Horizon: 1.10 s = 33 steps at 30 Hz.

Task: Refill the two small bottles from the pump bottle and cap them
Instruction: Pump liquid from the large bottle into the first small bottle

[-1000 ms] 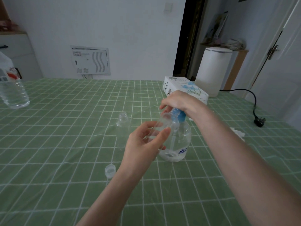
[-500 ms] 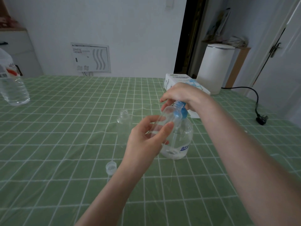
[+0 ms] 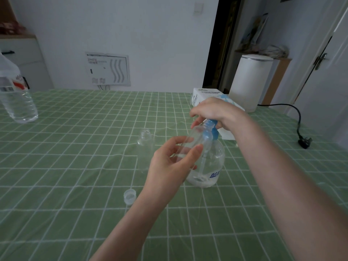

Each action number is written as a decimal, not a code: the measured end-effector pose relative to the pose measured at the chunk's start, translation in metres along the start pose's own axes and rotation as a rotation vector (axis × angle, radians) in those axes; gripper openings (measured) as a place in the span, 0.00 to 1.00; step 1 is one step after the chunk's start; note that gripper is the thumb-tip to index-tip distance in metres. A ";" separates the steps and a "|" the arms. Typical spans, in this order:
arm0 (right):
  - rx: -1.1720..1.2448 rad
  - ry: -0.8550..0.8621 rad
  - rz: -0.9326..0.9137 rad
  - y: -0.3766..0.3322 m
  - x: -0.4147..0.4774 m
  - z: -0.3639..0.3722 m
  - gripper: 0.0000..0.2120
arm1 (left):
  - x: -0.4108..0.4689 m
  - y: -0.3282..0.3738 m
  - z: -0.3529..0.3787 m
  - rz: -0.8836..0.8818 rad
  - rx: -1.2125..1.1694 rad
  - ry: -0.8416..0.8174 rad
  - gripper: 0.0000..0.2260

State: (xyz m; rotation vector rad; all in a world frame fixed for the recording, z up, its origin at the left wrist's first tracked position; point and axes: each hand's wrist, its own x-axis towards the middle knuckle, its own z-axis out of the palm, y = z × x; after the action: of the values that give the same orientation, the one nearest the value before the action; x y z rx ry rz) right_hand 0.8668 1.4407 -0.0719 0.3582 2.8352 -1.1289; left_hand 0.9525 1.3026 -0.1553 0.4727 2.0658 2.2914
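My left hand point(image 3: 170, 164) grips a small clear bottle point(image 3: 190, 143), tilted with its mouth up under the blue nozzle. The pump bottle point(image 3: 209, 164) is clear and round, with a blue pump head point(image 3: 210, 131), and it stands on the green checked tablecloth point(image 3: 75, 166). Over the pump head lies my right hand point(image 3: 214, 113), fingers curled down around it. A second small clear bottle point(image 3: 145, 143) stands uncapped to the left. One translucent cap point(image 3: 130, 196) lies on the cloth near my left wrist.
A large water bottle point(image 3: 16, 95) stands at the far left edge. A tissue paper box point(image 3: 205, 95) sits behind my right hand. Beyond the table are a white cylindrical bin point(image 3: 250, 81) and a black power cord with plug point(image 3: 303, 142) at the right.
Both hands and the bottles hold nearly the same pose; my right hand has sunk slightly on the pump head. The camera view shifted a little.
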 end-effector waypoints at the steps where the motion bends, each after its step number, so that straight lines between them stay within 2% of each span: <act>1: -0.011 0.003 -0.004 -0.001 0.000 -0.001 0.16 | 0.000 0.000 0.000 0.002 -0.001 0.000 0.07; 9: 0.067 -0.013 -0.014 0.003 -0.002 0.004 0.13 | 0.000 -0.002 -0.001 0.005 0.016 -0.001 0.09; 16: 0.065 0.012 -0.007 0.008 -0.004 0.012 0.14 | -0.002 -0.006 -0.002 -0.005 0.019 0.002 0.07; 21: 0.018 0.019 -0.016 0.000 -0.004 0.000 0.15 | 0.000 0.000 0.000 0.020 -0.005 -0.001 0.15; 27: 0.008 -0.007 -0.004 -0.002 -0.003 0.000 0.16 | 0.001 0.001 0.000 0.018 -0.003 0.006 0.16; 31: 0.024 -0.010 -0.006 0.000 -0.003 0.002 0.15 | 0.000 0.000 0.000 0.007 0.009 0.005 0.09; 33: 0.027 -0.004 -0.003 0.004 -0.003 0.005 0.14 | -0.001 -0.002 -0.001 0.005 0.015 0.001 0.09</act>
State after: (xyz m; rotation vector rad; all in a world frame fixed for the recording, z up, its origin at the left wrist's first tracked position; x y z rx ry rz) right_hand 0.8704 1.4393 -0.0777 0.3539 2.8207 -1.1675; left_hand 0.9534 1.3019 -0.1576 0.4778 2.0865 2.2801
